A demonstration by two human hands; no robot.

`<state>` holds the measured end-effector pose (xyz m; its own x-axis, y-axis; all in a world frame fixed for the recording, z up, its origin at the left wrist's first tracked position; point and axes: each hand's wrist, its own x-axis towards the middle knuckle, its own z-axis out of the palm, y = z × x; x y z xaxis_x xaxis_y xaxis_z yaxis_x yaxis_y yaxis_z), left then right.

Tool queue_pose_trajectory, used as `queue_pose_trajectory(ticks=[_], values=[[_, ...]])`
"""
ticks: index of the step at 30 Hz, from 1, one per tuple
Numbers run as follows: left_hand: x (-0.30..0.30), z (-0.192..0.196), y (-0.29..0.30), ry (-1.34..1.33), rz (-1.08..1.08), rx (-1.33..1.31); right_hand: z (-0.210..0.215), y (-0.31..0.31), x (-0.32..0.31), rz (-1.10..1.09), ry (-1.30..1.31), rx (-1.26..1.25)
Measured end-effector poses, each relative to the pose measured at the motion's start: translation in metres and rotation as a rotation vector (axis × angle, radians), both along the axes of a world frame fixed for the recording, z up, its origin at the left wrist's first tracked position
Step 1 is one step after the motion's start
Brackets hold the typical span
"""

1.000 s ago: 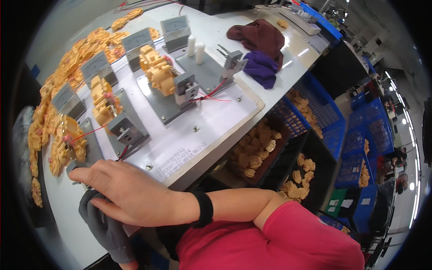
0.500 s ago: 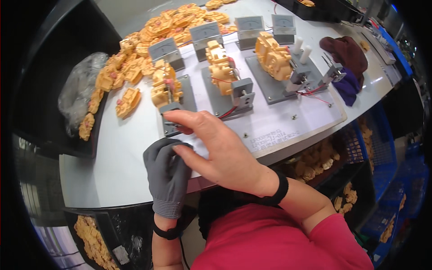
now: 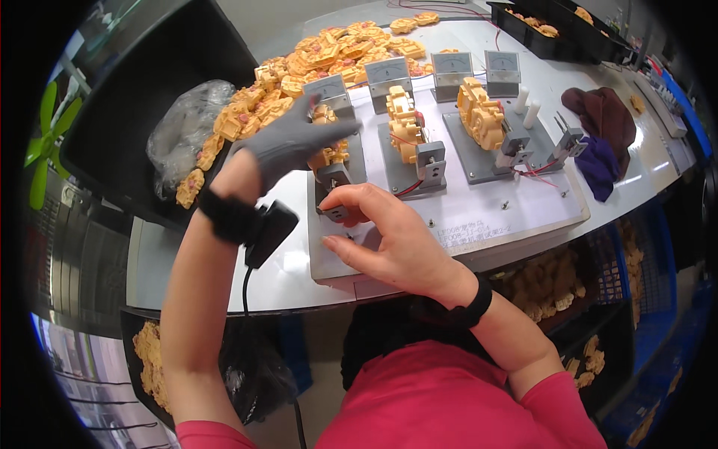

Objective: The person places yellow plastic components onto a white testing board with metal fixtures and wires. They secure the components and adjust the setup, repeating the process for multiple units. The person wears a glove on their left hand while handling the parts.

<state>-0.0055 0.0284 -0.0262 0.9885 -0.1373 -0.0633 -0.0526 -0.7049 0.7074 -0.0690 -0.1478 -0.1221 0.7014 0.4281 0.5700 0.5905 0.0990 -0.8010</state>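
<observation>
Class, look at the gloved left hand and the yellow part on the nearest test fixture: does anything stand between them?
Nothing visible does. The gloved left hand already reaches over the yellow part on the leftmost fixture; whether the fingers touch it cannot be told.

The work surface is a white table (image 3: pixel 224 280) with a rounded front edge. A pale rectangular base board (image 3: pixel 479 221) lies flat on it near the front, carrying three grey test fixtures side by side: left (image 3: pixel 335 176), middle (image 3: pixel 407 161) and right (image 3: pixel 493 146). Each fixture holds a yellow moulded part. Behind the board, a loose heap of yellow moulded parts (image 3: pixel 329 63) spreads across the table toward its far-left edge. A crumpled clear plastic bag (image 3: pixel 179 135) sits at the left rim. To the right of the board lie a maroon cloth (image 3: pixel 606 116) and a purple cloth (image 3: pixel 598 165), touching one another. A black tray (image 3: pixel 553 30) stands at the far end.
</observation>
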Motion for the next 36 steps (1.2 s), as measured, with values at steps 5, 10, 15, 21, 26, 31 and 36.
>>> queue_pose_trajectory(ticks=[5,10,15,21,26,31,36], values=[[0.015,0.001,-0.017,-0.024,0.045,0.282,-0.003,-0.002,0.0,-0.004,-0.003,0.001],[-0.015,0.039,0.0,-0.256,0.16,0.122,-0.006,-0.003,0.002,-0.016,-0.046,0.046],[-0.1,0.021,0.131,-0.245,0.281,-0.123,-0.008,-0.007,0.001,-0.083,-0.057,0.019],[-0.352,-0.055,0.435,-0.222,1.064,0.34,-0.014,0.003,-0.003,-0.117,-0.109,0.088],[-0.349,-0.086,0.408,-0.383,0.96,0.378,-0.01,-0.005,-0.004,-0.097,-0.024,0.001],[-0.229,-0.101,0.197,-0.472,0.782,0.328,-0.002,-0.028,-0.016,-0.192,-0.142,-0.163],[-0.16,-0.106,0.045,-0.5,0.389,0.017,0.005,-0.076,-0.016,-0.465,-0.272,-0.55]])
